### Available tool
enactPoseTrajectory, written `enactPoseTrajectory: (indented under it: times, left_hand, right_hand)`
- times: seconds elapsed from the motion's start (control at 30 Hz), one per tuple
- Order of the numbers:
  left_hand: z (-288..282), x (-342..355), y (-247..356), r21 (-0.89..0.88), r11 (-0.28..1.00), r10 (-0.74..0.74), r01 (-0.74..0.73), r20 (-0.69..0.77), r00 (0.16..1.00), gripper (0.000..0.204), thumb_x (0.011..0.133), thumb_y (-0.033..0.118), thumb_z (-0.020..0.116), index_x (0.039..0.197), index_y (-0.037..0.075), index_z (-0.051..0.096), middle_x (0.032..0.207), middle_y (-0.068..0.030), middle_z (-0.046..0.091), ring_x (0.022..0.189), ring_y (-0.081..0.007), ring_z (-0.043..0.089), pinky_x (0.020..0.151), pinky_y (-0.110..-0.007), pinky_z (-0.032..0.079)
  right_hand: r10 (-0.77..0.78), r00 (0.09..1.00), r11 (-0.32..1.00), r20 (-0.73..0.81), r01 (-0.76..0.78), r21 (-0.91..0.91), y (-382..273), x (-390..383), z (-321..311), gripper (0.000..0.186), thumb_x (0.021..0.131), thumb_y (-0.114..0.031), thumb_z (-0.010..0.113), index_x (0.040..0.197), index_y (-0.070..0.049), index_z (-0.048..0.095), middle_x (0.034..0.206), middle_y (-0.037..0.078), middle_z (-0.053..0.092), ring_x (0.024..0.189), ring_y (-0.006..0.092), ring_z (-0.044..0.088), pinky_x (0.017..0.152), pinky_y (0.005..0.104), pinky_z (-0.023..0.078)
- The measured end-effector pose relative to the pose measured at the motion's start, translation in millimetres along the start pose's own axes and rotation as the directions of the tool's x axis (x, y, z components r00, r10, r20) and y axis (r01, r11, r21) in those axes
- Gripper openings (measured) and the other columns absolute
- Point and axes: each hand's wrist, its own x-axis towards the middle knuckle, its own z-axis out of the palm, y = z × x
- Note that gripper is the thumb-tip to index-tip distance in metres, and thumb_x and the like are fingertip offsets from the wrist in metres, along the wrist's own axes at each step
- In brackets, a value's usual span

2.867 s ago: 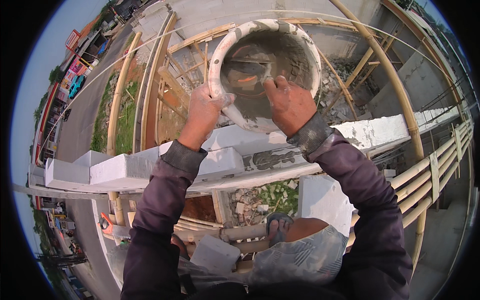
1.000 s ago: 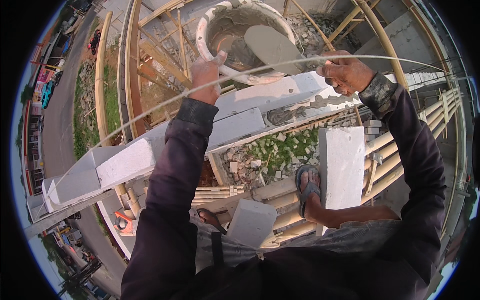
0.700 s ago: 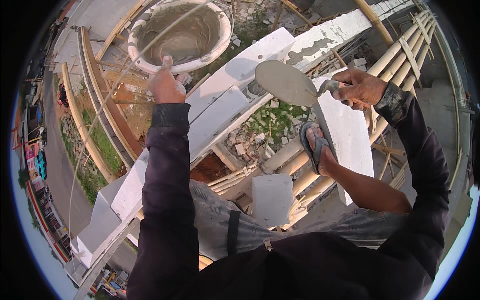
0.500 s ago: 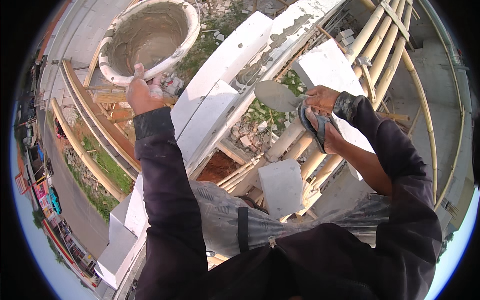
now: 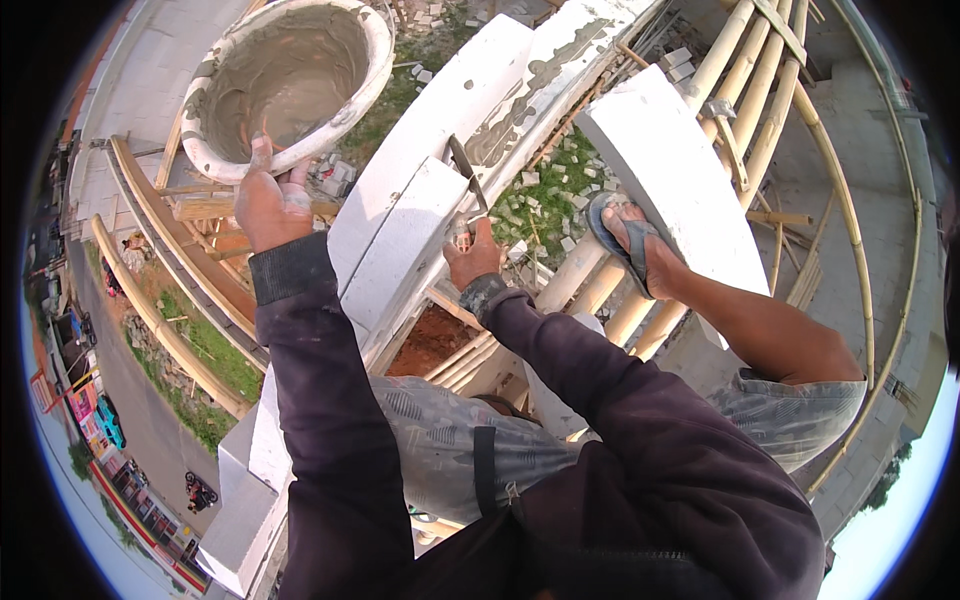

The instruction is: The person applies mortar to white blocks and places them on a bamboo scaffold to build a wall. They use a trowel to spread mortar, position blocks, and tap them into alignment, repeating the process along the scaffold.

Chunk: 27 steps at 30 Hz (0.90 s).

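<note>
My left hand (image 5: 268, 208) grips the near rim of the white bucket (image 5: 376, 55), its thumb over the edge; grey wet mortar (image 5: 280, 100) lies inside. My right hand (image 5: 470, 254) is closed on the handle of a trowel (image 5: 466, 170), whose blade stands nearly edge-on beside the end of the white wall blocks (image 5: 425, 105). Patches of mortar (image 5: 505, 120) cover the ledge to the right of the blocks.
A loose white block (image 5: 700, 200) lies on bamboo poles (image 5: 765, 110) at right, beside my sandalled foot (image 5: 635, 240). Below are grass and rubble (image 5: 545, 175) and reddish soil (image 5: 420, 340). Timber and bamboo rails (image 5: 160, 230) overlook a road (image 5: 160, 420) at left.
The bucket and left hand have shifted down and left in view. My right hand took the trowel out of the bucket and brought it leftward to the blocks, turning the blade edge-on.
</note>
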Motion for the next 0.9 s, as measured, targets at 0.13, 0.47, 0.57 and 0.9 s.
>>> enactPoseTrajectory:
  times: [0.13, 0.47, 0.57, 0.9]
  left_hand:
    - [3, -1, 1, 0.003, 1.000, 0.018, -0.018, -0.013, 1.000, 0.035, 0.093, 0.010, 0.066, 0.117, -0.012, 0.051, 0.109, -0.0157, 0.055, 0.100, -0.0294, 0.059, 0.089, -0.050, 0.058]
    - [42, 3, -17, -0.035, 0.999, 0.029, -0.027, 0.081, 0.996, 0.047, 0.094, 0.010, 0.064, 0.126, -0.017, 0.041, 0.111, -0.0214, 0.055, 0.103, -0.0326, 0.060, 0.093, -0.051, 0.056]
    - [44, 5, -22, -0.007, 0.999, 0.042, -0.041, 0.117, 0.992, 0.048, 0.095, 0.011, 0.063, 0.126, -0.018, 0.040, 0.115, -0.0239, 0.055, 0.106, -0.0346, 0.060, 0.096, -0.051, 0.054]
    - [37, 6, -24, 0.029, 0.998, 0.052, -0.058, 0.185, 0.981, 0.047, 0.096, 0.010, 0.061, 0.129, -0.015, 0.039, 0.128, -0.0218, 0.049, 0.122, -0.0369, 0.050, 0.110, -0.053, 0.043]
  right_hand:
    - [-0.016, 0.989, 0.986, 0.149, 0.040, -0.163, -3, -4, -41, 0.048, 0.074, -0.016, 0.077, 0.109, -0.001, 0.047, 0.092, 0.024, 0.062, 0.089, 0.0453, 0.062, 0.073, 0.0496, 0.049]
    - [0.154, 0.981, 0.956, 0.118, -0.118, -0.268, 10, 14, -105, 0.048, 0.072, -0.015, 0.075, 0.112, -0.002, 0.052, 0.097, 0.026, 0.065, 0.092, 0.0448, 0.063, 0.076, 0.0486, 0.049]
    - [0.164, 0.980, 0.932, 0.111, -0.117, -0.342, 19, 50, -76, 0.044, 0.072, -0.014, 0.072, 0.110, -0.002, 0.053, 0.095, 0.028, 0.065, 0.091, 0.0464, 0.064, 0.078, 0.0497, 0.050]
    - [0.148, 0.945, 0.947, 0.291, -0.050, -0.318, -14, 39, -68, 0.041, 0.076, -0.008, 0.061, 0.115, -0.004, 0.048, 0.102, 0.025, 0.065, 0.103, 0.0457, 0.061, 0.089, 0.0520, 0.048]
